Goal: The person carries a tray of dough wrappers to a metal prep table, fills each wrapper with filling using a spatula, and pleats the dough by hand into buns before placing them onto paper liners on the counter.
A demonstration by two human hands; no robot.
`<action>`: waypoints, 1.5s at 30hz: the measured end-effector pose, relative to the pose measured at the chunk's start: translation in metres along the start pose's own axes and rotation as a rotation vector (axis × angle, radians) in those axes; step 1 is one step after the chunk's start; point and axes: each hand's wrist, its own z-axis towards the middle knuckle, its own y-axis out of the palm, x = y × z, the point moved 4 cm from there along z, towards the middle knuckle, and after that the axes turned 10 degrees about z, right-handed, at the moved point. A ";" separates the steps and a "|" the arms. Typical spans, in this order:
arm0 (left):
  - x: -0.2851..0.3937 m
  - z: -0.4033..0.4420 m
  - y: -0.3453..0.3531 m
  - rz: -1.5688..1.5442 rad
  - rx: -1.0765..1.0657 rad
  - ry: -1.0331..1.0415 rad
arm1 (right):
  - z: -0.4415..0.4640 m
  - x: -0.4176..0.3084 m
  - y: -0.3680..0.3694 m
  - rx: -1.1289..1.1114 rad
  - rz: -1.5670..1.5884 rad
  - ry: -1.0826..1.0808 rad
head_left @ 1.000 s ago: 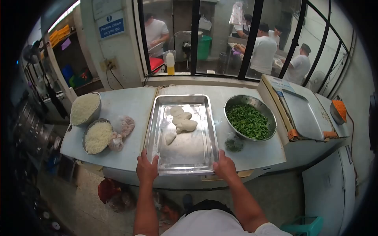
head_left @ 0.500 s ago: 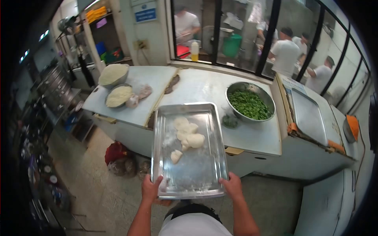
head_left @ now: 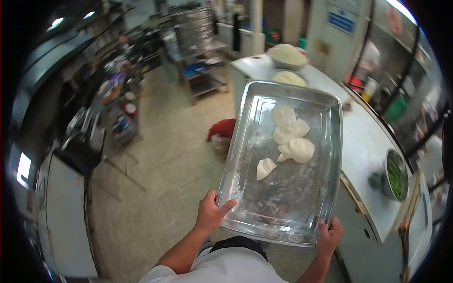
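Note:
I hold a rectangular metal baking tray (head_left: 264, 219) out in front of my body, one hand at each near corner. My left hand (head_left: 212, 211) is closed round its left edge, thumb over the rim. At the right near corner, my right hand (head_left: 329, 236) grips the rim the same way, with its fingers partly hidden beneath. Several pale, flattened pieces of dough (head_left: 302, 150) lie in the tray, some overlapping. A smaller folded dough piece (head_left: 265, 168) sits apart, nearer to me. White flour is smeared over the metal.
On the white counter (head_left: 365, 151) at right stand bowls of pale flour-like food (head_left: 288, 54) and a metal bowl of chopped greens (head_left: 395, 177). A red bag (head_left: 222, 128) rests on the floor. Metal shelving (head_left: 203, 75) and stacked steamers stand farther back. A cluttered station lines the left.
My view has swung left, so the counter and greens now appear farther right. The tray has turned with me and stays in both hands, with the dough in the same arrangement.

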 end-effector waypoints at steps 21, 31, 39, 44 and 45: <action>-0.274 -0.055 -0.305 0.020 0.467 -0.625 | -0.132 -0.052 0.456 -0.866 -0.343 0.027; -0.336 0.091 -0.399 0.155 0.603 -0.702 | -0.091 -0.049 0.688 -0.985 -0.227 0.046; -0.343 0.265 -0.443 0.076 0.740 -0.677 | 0.025 -0.148 0.858 -1.046 -0.190 -0.169; -0.384 0.366 -0.463 0.015 0.791 -0.631 | 0.068 -0.158 0.955 -0.987 -0.082 -0.198; -0.396 0.388 -0.468 0.003 0.806 -0.609 | 0.075 -0.158 0.977 -0.984 -0.093 -0.202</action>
